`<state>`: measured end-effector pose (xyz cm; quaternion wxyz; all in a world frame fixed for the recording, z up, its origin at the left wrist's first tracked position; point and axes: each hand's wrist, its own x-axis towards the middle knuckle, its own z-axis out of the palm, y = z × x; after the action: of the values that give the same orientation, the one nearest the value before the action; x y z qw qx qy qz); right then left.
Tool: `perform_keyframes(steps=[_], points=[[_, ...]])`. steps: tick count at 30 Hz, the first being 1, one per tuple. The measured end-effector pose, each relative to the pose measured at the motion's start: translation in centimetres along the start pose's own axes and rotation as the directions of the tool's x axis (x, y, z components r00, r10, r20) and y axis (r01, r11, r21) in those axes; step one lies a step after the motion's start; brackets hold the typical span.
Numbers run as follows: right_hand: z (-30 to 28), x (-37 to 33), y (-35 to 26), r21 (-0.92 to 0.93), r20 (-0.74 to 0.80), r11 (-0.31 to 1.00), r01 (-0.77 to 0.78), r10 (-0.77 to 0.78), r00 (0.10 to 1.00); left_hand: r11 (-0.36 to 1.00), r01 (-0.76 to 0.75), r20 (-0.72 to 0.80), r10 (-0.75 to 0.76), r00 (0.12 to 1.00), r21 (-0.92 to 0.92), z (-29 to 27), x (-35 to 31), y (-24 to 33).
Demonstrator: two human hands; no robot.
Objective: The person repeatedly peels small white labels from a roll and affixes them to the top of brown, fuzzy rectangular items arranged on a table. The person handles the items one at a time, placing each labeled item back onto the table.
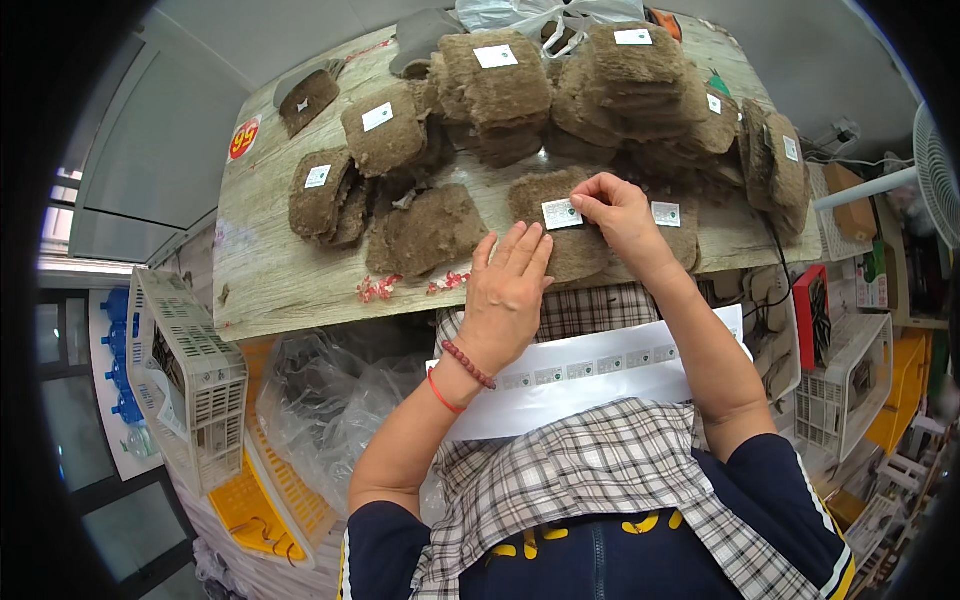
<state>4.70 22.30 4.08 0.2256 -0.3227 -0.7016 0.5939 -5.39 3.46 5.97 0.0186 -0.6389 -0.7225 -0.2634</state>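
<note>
A brown fuzzy pad with rounded corners lies near the table's front edge, and a small white label with a green mark rests on it. My right hand pinches the label's right end between thumb and forefinger. My left hand is open, its fingers stretched out with the tips at the pad's left edge. Across my lap lies a white label sheet with a row of printed labels. Another fuzzy pad, without a label, lies to the left. At the right, a labelled pad sits partly behind my right wrist.
Stacks of labelled fuzzy pads fill the back of the table. Behind them are clear plastic bags. Below left stand a white plastic crate, a yellow crate and crumpled clear plastic. A fan stands at the right.
</note>
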Motion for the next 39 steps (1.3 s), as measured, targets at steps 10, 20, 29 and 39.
perform_keyframes(steps=[10, 20, 29, 39], points=[[0.8, -0.3, 0.1, -0.176, -0.083, 0.982, 0.069, -0.085, 0.993, 0.999, 0.019, 0.005, -0.019, 1.0, -0.036, 0.4, 0.1, -0.2], [1.0, -0.5, -0.8, -0.312, -0.123, 0.944, 0.103, -0.148, 0.981, 0.989, 0.02, 0.1, -0.036, 0.994, 0.148, 2.2, 2.3, 0.4], [2.1, -0.6, 1.4, -0.535, -0.263, 0.818, 0.21, -0.398, 0.879, 0.979, 0.067, 0.15, -0.097, 0.984, 0.191, 3.7, 2.6, 0.1], [2.4, -0.5, 0.7, -0.429, -0.399, 0.874, 0.226, -0.408, 0.821, 0.989, 0.086, -0.062, -0.079, 0.995, 0.119, 2.2, 1.9, 1.0]])
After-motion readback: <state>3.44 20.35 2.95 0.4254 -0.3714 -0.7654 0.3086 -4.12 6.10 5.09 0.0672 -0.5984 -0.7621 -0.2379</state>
